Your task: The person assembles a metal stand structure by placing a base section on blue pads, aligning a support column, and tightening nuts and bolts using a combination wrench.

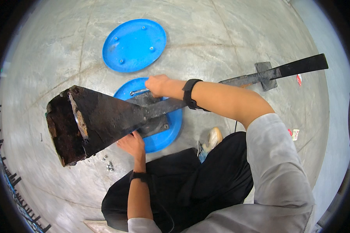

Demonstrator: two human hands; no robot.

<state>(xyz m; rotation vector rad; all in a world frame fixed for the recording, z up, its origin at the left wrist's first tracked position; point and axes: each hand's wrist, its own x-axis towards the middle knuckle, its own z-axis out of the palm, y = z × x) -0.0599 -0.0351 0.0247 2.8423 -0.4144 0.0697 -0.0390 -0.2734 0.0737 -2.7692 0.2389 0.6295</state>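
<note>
Grey sleeve (280,163) of the right arm sits closest to the lens, lower right, black trousers (190,186) below it. Right hand (157,85): fingers curled tight around a slim silver wrench (139,92), fist over the upper edge of the metal plate; black wristband (190,95) on that wrist. Left hand (131,143): fingers spread flat, pressed against the lower edge of the dark metal bracket (151,114), gripping nothing that shows. Black watch (140,176) on the left wrist. The bracket sits on top of a blue round disc (165,134) lying on the concrete floor (229,35). From the bracket a rusty black square tube (89,122) rises toward the camera, open rusted end up left. A long black bar (284,72) runs off right with another small plate on it. Second blue disc (134,45) lies apart, further up. Loose nuts (109,165) on the floor just left of the left hand. White shoe (213,139) beside the first disc.
</note>
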